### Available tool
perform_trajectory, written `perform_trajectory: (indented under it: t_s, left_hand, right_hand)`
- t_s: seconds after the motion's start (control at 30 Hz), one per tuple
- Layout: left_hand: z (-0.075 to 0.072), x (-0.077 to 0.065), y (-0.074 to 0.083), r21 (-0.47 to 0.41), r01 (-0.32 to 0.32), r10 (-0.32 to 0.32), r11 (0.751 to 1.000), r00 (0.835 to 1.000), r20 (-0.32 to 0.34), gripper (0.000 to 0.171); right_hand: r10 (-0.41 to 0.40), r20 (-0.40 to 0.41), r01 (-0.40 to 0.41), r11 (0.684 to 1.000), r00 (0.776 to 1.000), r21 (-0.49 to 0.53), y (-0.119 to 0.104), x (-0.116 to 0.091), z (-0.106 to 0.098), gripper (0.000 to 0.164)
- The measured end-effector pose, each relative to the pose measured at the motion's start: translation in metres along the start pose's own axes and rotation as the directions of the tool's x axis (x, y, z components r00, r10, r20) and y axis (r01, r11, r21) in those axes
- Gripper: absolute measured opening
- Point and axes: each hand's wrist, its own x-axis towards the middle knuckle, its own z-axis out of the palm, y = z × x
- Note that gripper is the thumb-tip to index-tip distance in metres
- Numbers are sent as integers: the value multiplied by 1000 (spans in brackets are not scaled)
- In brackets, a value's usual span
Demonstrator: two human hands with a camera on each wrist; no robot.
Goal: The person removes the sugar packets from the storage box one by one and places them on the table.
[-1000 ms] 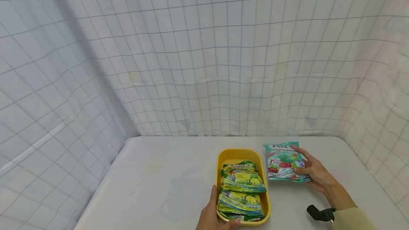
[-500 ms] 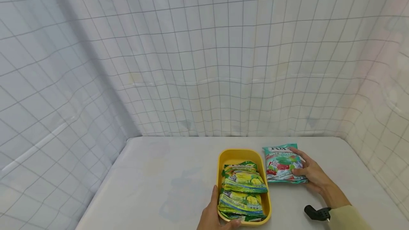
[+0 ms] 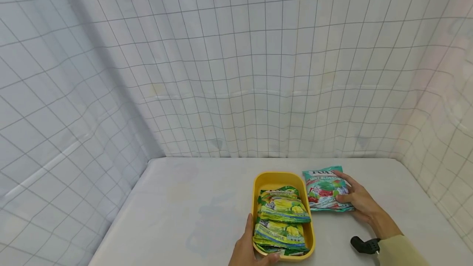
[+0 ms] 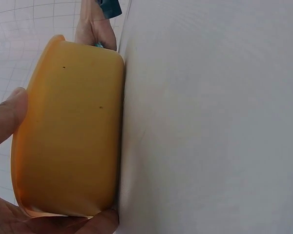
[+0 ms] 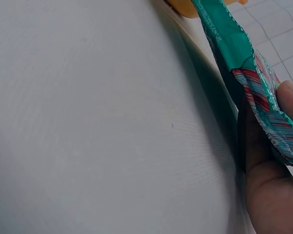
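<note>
Bag [image 3: 328, 192] of teal plastic, marked Mint Blossom with pictured fruit, lies at a slant just beside the right rim of the tray, printed face up; whether the two touch is hard to tell. It looks plump, so I judge it light, with loose small pieces inside a soft, slick film that will sag and shift if held by one corner. Nothing about it seems fragile, though the crimped edges look like a poor hold. The better place is across the filled middle, with support from below.

The right hand [image 3: 363, 204] has it by the right side, pinching it with the thumb pressed on the printed face and at least one finger beneath; the wrist view suggests its near edge is raised off the table. I cannot tell whether the far edge touches down.

Next is the yellow tray [image 3: 312, 239], flat on the table [image 3: 184, 212] and apparently stiff plastic, best steadied at rim and wall. The left hand [image 3: 245, 249] grips its near left corner, thumb over the near rim, the other fingers spread along the wall and base. Green and yellow packets [image 3: 283, 210] overlap inside it, likely thin and slippery.

Beyond stands a white checked sheet [image 3: 236, 73].
</note>
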Motion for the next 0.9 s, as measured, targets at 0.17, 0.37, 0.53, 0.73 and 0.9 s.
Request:
perform_trajectory:
  t_s: [0.17, 0.37, 0.53, 0.73, 0.9]
  left_hand:
    - [0, -1, 2, 10, 13, -13, 1000, 1000, -4, 118]
    - [1, 1, 1, 6, 20, -20, 1000, 1000, -10, 119]
    - [2, 1, 2, 3, 26, -26, 1000, 999, -20, 119]
    - [2, 0, 4, -10, 45, -45, 999, 999, -17, 120]
    - [2, 0, 3, -10, 48, -48, 999, 999, -19, 121]
  right_hand:
    - [-2, 5, 2, 1000, 1000, -20, 0, 2, 1, 93]
    - [-5, -9, 4, 998, 1000, -66, -2, 1, 2, 96]
    - [-22, -37, 15, 984, 999, -175, -6, -1, 4, 100]
    - [-32, -49, 18, 965, 998, -262, -10, -3, 7, 103]
    - [-30, -69, 6, 944, 997, -331, -12, -3, 7, 101]
